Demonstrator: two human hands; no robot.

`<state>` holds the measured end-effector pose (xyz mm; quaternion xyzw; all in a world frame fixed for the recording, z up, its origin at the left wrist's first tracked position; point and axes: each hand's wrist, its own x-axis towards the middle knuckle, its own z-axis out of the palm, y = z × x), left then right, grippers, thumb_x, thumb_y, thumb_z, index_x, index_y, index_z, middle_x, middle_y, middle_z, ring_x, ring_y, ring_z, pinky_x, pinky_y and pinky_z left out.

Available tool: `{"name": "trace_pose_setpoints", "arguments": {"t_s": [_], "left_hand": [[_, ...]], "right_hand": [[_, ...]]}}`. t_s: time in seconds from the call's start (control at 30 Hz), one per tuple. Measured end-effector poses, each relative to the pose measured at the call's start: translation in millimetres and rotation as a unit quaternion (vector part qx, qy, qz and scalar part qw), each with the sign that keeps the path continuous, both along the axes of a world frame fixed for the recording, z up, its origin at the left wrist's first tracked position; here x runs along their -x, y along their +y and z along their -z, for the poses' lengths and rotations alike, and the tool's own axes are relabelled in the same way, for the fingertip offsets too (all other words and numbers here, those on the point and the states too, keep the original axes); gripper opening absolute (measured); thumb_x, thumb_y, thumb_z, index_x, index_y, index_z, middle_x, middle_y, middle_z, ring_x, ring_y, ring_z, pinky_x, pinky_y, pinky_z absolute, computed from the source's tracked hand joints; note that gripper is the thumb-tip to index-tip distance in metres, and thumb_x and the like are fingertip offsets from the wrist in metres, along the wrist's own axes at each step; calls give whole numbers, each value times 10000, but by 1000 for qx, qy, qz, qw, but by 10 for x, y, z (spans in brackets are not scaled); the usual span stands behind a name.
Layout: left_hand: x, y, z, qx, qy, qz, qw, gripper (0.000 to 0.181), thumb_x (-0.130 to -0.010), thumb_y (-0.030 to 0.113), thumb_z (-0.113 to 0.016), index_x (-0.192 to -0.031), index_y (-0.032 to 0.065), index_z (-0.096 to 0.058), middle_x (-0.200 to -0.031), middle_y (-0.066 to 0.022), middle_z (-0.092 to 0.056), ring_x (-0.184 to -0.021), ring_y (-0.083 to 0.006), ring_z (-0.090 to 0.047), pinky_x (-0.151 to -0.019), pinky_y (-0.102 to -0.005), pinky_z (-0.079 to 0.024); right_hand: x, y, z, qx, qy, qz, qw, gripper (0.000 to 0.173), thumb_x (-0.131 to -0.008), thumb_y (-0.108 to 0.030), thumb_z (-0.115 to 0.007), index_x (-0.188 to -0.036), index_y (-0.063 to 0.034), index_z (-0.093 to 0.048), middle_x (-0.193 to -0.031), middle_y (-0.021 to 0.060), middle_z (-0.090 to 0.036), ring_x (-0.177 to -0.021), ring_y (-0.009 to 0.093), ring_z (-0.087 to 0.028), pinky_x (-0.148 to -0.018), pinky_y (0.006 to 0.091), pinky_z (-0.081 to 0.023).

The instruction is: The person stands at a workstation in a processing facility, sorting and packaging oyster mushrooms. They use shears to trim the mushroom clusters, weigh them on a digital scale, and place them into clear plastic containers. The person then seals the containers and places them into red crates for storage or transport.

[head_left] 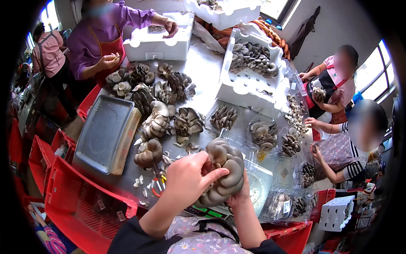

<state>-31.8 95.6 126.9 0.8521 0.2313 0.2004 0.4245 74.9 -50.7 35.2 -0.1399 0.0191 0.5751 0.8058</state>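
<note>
A large cluster of grey oyster mushrooms [230, 165] is held up in front of me over the table's near edge. My right hand [242, 190] supports it from the right and below, its fingers partly hidden behind the caps. My left hand [193, 177] has its thumb and fingers on the upper left caps. Beneath the cluster, a digital scale [258, 187] shows in part, with a lit green display. Scissors with red and yellow handles [157, 184] lie left of my left hand, by mushroom scraps. Further clusters [155, 122] are heaped beyond my hands.
A grey metal tray [104, 130] rests at the left, above a red plastic crate [85, 203]. White foam boxes [250, 92] with mushrooms stand at the back. Clear plastic clamshells [280, 206] lie to the right. One person [98, 41] works across the table; two others stand at the right.
</note>
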Motion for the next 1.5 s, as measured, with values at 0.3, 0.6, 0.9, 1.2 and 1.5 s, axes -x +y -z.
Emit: {"name": "trace_pose_setpoints", "arguments": {"t_s": [0.3,0.6,0.9,1.2,1.5], "left_hand": [[30,182,262,499,-112,102,853,53,-825,4,-635,-819,3,-582,-685,-10,-610,-588,-60,-584,-529,-203,-457],[-46,-16,14,7,-97,158,983,241,-702,86,-774,-926,38,-698,-853,-96,-654,-683,-194,-628,-609,-315,-497],[-173,-18,181,57,-149,233,959,158,-708,57,-748,-845,41,-671,-764,-66,-613,-603,-179,-589,-541,-290,-477],[-54,100,318,198,-136,202,949,140,-700,-41,-669,-829,11,-649,-638,-31,-604,-559,-93,-603,-495,-237,-469],[60,151,214,-43,-143,69,986,208,-751,98,-735,-952,67,-690,-829,-94,-641,-681,-252,-634,-605,-327,-508]], "right_hand": [[-71,45,-180,64,-462,175,867,564,-697,-250,-670,-1193,-43,-501,-1228,137,-505,-1071,279,-467,-953,398,-379],[-102,-159,-150,51,-67,86,993,530,-940,-381,-434,-1350,-45,-421,-1327,168,-489,-1181,286,-519,-994,435,-455],[-72,-199,-220,80,-87,56,991,576,-980,-442,-357,-1405,-52,-359,-1371,172,-457,-1212,299,-514,-1011,446,-455],[-44,28,-186,76,-431,165,884,436,-808,-284,-632,-1161,-58,-511,-1151,129,-521,-1011,286,-509,-899,429,-431],[-155,-279,-108,84,-71,121,987,459,-990,-352,-395,-1317,-34,-453,-1279,138,-538,-1147,270,-546,-991,440,-456]]}}
